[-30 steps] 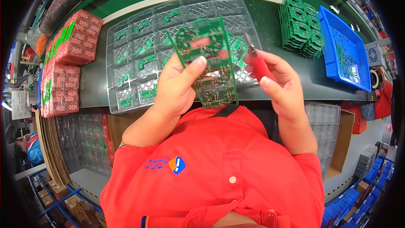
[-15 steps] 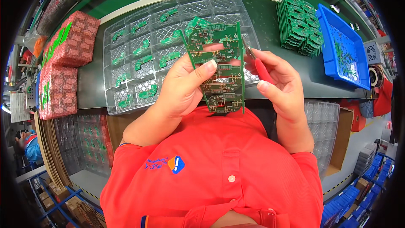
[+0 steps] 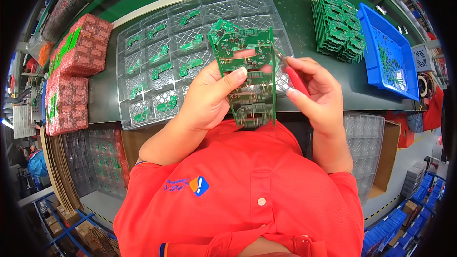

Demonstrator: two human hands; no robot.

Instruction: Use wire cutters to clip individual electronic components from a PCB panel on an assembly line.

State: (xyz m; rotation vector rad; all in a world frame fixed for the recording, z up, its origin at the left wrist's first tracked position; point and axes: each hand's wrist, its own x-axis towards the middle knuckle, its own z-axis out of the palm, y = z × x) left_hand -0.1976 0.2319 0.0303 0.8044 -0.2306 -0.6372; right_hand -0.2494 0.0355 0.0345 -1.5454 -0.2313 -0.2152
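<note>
My left hand (image 3: 212, 90) grips a green circuit board panel (image 3: 247, 85), its thumb across the front and the other fingers behind. Several joined boards with cut-out gaps make up the panel, which is held up in front of my chest. In my right hand (image 3: 321, 90) is a pair of pliers or cutters (image 3: 297, 82) with red handles. Their metal jaws point up at the panel's right edge; whether they touch it I cannot tell. Behind the panel lies a clear plastic tray (image 3: 200, 24) with small green boards in many of its pockets.
A stack of green board panels (image 3: 337, 27) stands at the right, beside a blue bin (image 3: 388, 52) with thin green strips inside. Pink bubble-wrapped bundles (image 3: 78, 66) are piled at the left. Below the table edge are more clear trays (image 3: 362, 143) and cardboard (image 3: 59, 171).
The panel has tilted slightly and its upper left edge has shifted right. The cutters stay near its right edge, with the right hand moved only a little.
</note>
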